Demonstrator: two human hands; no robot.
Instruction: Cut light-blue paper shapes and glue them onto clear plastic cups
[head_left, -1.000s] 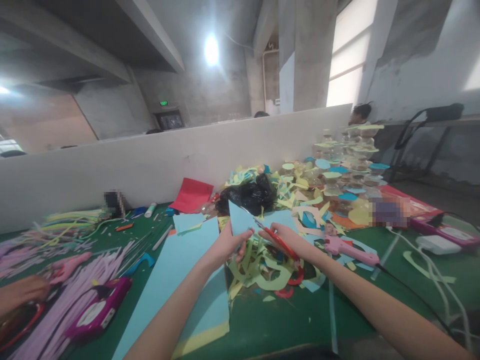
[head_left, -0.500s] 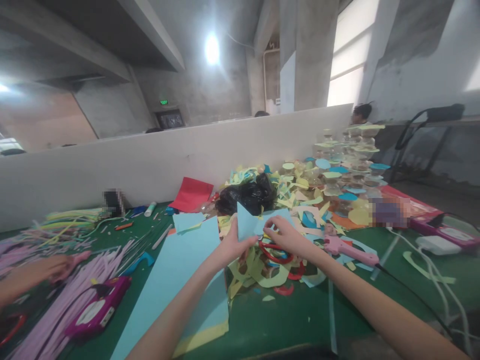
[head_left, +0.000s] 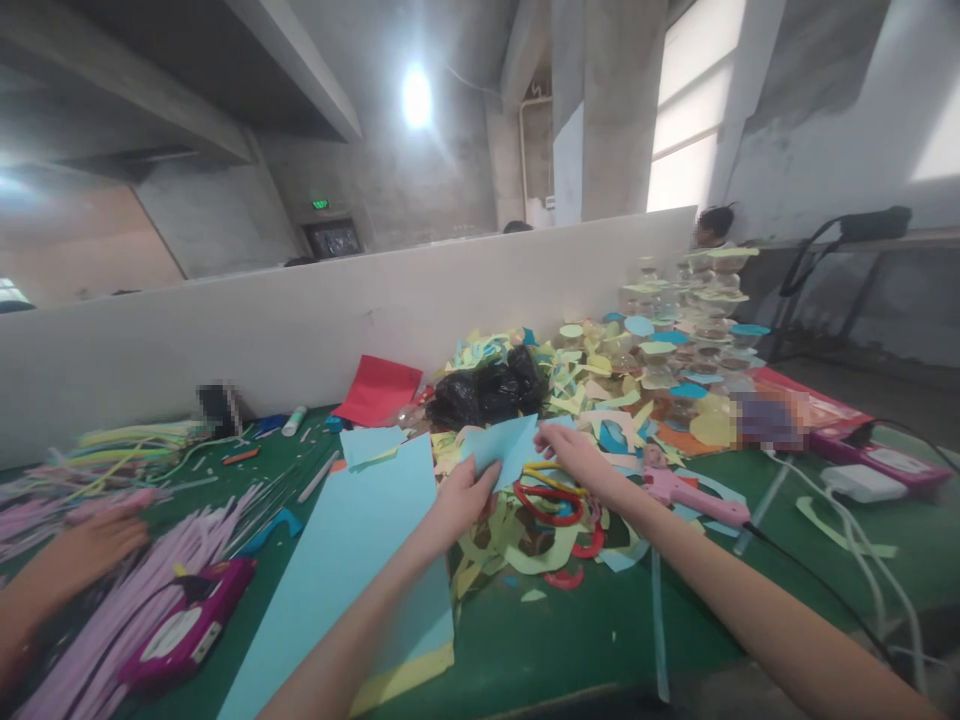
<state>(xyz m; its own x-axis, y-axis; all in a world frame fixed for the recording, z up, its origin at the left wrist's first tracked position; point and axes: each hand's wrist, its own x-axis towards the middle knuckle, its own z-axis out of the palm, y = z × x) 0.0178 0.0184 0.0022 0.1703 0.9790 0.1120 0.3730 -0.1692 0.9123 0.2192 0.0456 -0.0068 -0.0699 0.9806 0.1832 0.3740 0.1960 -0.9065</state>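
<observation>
A light blue sheet of paper (head_left: 499, 452), bent upward, is gripped by my left hand (head_left: 457, 505), thumb on top. My right hand (head_left: 576, 458) has its fingers curled together at the sheet's right edge and seems to pinch it. Just below that hand are scissors with red loop handles (head_left: 551, 518), over the paper scraps. A yellow loop (head_left: 551, 470) shows above the red ones; whether it belongs to the scissors I cannot tell. Under my left forearm lies a stack of large light blue sheets (head_left: 360, 540), with yellow paper at its lower edge.
Cut scraps (head_left: 536, 550) and a black plastic bag (head_left: 487, 390) lie ahead. At right are a pink glue gun (head_left: 697, 495) with a cord and stacked clear cups (head_left: 697, 330). Another person's hand (head_left: 105, 550) is at left, by pink strips (head_left: 195, 530) and a purple device (head_left: 187, 625).
The small blue sheet has tipped over to the right from a more upright position. My right fingers have moved up from above the scissors to its edge. The other person's hand has shifted slightly.
</observation>
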